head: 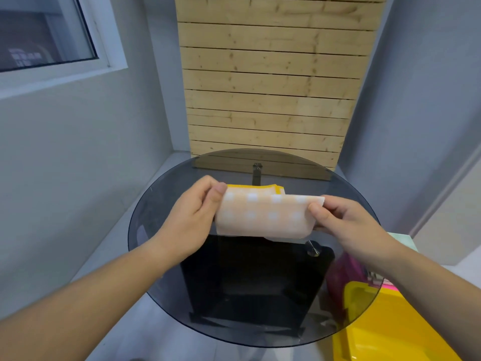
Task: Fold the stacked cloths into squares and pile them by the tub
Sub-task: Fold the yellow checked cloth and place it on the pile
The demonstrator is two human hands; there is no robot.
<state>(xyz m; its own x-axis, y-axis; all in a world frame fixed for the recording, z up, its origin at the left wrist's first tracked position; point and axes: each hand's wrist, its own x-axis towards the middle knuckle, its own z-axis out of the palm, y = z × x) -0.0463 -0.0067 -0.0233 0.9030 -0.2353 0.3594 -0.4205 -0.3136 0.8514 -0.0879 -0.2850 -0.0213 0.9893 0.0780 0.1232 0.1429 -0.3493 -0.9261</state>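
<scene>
A pale orange cloth with white squares (263, 217) hangs folded over above the round smoked-glass table (156, 230). My left hand (192, 217) pinches its left end and my right hand (346, 222) pinches its right end. Behind the held cloth, a yellow cloth (260, 187) lies flat on the glass, mostly hidden. The yellow tub (390, 332) stands low at the right, beside and partly under the table's edge.
A black table base (255, 282) shows through the glass. A pink object (343, 272) sits by the tub. A wooden slat panel (268, 87) leans against the far wall. Grey walls close in left and right, with a window (44, 32) at upper left.
</scene>
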